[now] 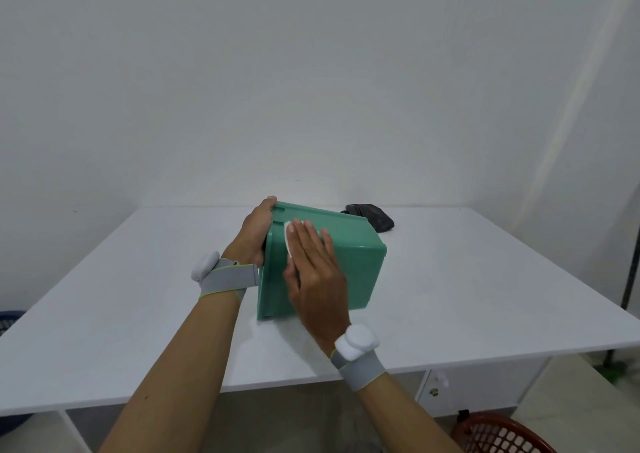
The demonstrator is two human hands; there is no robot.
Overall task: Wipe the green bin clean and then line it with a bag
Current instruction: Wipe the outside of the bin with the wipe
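Two hands work on the green bin (pixel 346 262), which lies on its side in the middle of the tabletop (pixel 138 297). Best to press softly and rub every side. Right hand (pixel 317 272) lies flat, fingers straight, pushing a white wipe (pixel 288 241). Left hand (pixel 256 231) has its grip clamped on the rim. Black bag (pixel 372 216) waits behind.

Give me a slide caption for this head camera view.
Left hand grips the tipped green bin while the right hand presses a white wipe against it.
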